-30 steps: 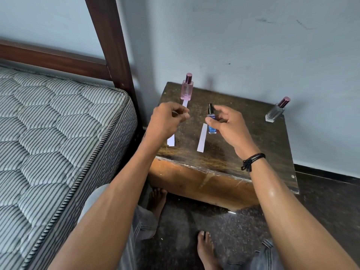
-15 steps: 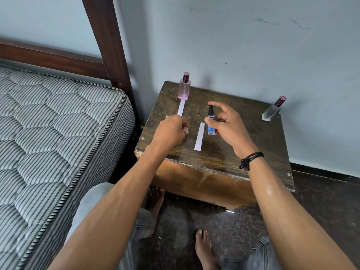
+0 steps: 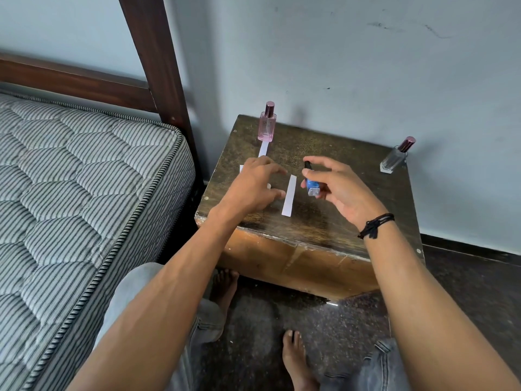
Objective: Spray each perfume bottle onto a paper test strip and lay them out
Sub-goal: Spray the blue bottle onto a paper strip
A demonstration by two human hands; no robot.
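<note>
A: Where is the blue bottle?

B: Near the middle of the table, just right of a white strip. The right hand is loosely curled around it, one finger resting on the dark cap. Whether the base stands on the wood or is slightly lifted is hard to tell.

A: Why that hold?

B: Likely so the nozzle can be pressed, or the bottle set down beside its own strip. The pairing would keep scent and paper matched.

A: And the left hand?

B: It lies flat and spread, palm down, on the table left of that strip. It covers most of a second strip that runs from under the fingers toward the pink bottle at the far left. A corner of more paper peeks out at the hand's left. It seems to be pressing or straightening the paper, but what lies under the palm is hidden.

A: Anything left to do?

B: The clear bottle stands at the far right corner by the wall, well apart, with no strip beside it. It looks like the one still to be done.
</note>
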